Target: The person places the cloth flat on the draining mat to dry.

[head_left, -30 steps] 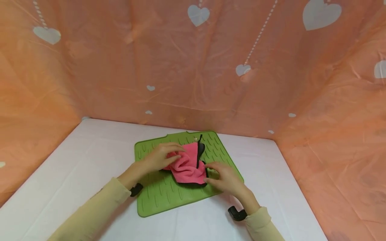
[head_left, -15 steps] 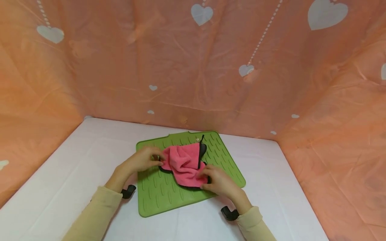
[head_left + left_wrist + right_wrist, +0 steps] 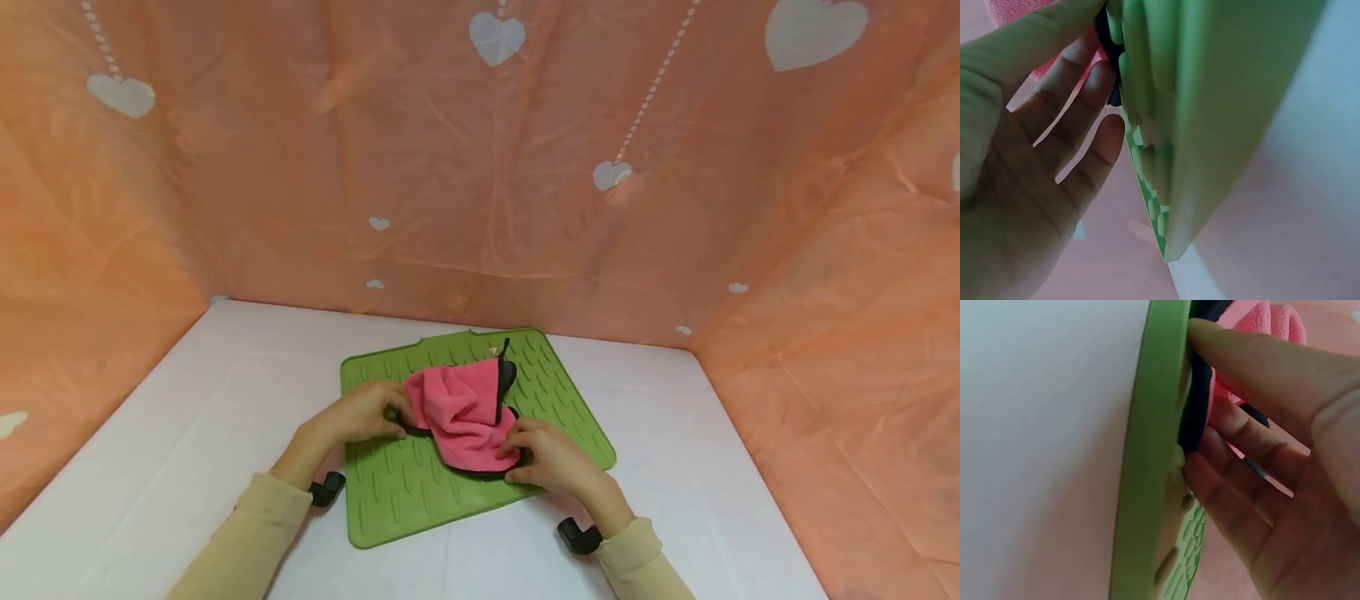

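A rumpled pink cleaning cloth (image 3: 468, 408) with black edging lies on a ribbed green mat (image 3: 405, 492). A black loop and a dark rounded part show at its far right corner. My left hand (image 3: 367, 412) pinches the cloth's left edge with thumb and forefinger; in the left wrist view its other fingers spread loosely beside the black edging (image 3: 1109, 37). At the near right corner, my right hand (image 3: 555, 458) grips the edge. In the right wrist view, thumb and bent fingers close around the black border (image 3: 1196, 403), low over the mat.
The mat lies askew on a white-covered table (image 3: 247, 392). Orange fabric walls (image 3: 420, 167) with pale hearts stand behind and at both sides. A black camera mount (image 3: 327, 490) sits at the left wrist, another black mount (image 3: 579, 535) at the right.
My left hand has drawn back left from the cloth's top to its left edge. My right hand has moved slightly nearer me and taken the near right corner. The cloth lies a little flatter.
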`<control>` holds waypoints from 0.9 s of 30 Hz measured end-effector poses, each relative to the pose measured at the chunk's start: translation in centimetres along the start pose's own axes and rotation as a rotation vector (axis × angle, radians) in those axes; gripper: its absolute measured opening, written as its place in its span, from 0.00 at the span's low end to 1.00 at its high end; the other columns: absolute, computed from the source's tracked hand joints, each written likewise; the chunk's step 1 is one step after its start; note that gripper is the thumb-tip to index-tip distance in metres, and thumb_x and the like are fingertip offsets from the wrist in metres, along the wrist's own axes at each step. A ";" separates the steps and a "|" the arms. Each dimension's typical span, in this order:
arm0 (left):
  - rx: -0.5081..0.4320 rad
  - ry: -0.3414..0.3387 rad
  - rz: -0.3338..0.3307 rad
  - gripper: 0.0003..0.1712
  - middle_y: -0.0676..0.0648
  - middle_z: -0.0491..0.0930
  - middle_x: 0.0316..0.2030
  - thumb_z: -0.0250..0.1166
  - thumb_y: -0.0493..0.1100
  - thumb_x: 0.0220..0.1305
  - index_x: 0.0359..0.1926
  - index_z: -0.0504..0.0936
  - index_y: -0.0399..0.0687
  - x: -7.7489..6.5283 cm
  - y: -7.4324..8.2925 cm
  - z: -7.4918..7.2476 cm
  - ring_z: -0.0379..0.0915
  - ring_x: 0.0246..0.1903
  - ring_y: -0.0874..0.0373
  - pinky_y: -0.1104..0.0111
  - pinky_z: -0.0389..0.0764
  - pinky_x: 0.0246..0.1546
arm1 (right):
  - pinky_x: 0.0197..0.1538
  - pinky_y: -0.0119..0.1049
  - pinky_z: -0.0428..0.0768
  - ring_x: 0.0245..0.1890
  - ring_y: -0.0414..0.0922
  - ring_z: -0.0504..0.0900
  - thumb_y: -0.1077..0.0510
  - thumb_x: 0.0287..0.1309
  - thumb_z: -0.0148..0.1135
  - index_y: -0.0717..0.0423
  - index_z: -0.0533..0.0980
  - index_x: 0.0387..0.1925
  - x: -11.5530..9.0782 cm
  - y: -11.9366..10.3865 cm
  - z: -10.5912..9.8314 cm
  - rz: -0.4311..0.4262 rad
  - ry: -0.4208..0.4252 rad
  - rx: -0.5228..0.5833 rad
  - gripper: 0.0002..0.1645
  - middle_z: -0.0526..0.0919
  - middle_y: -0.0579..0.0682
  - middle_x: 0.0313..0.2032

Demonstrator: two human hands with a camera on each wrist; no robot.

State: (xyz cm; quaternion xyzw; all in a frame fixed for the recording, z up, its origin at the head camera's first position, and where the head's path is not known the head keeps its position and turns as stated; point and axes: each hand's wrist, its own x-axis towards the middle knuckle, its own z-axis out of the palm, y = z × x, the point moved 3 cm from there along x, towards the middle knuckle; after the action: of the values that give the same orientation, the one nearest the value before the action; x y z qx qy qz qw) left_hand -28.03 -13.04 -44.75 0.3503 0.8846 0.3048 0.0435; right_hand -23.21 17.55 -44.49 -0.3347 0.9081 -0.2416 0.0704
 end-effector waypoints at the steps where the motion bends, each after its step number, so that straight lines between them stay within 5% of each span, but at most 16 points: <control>1: 0.006 -0.001 -0.009 0.09 0.56 0.83 0.39 0.79 0.34 0.55 0.36 0.92 0.52 0.0 0.0 0.1 0.79 0.42 0.59 0.61 0.81 0.47 | 0.53 0.41 0.81 0.46 0.41 0.79 0.59 0.54 0.81 0.49 0.88 0.42 0.0 0.1 0.0 0.000 -0.003 0.000 0.13 0.80 0.40 0.43; 15: 0.048 0.011 -0.044 0.07 0.58 0.82 0.37 0.78 0.36 0.58 0.34 0.91 0.54 -0.1 0.1 0.2 0.79 0.41 0.60 0.58 0.81 0.47 | 0.53 0.41 0.81 0.46 0.40 0.79 0.65 0.57 0.74 0.51 0.88 0.45 -0.3 0.4 -0.1 -0.051 -0.003 -0.032 0.14 0.81 0.41 0.44; 27: 0.090 -0.002 -0.022 0.02 0.58 0.80 0.36 0.73 0.41 0.66 0.35 0.89 0.51 -0.1 0.0 0.6 0.77 0.39 0.62 0.61 0.81 0.45 | 0.51 0.39 0.82 0.42 0.39 0.80 0.62 0.64 0.71 0.50 0.86 0.37 -0.2 0.6 -0.2 -0.086 0.039 -0.056 0.03 0.81 0.40 0.39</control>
State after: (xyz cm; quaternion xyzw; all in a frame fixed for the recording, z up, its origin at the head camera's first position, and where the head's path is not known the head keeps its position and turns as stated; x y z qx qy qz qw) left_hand -27.81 -12.82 -45.23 0.3424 0.9012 0.2637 0.0318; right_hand -23.42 18.17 -44.62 -0.3706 0.9005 -0.2253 0.0328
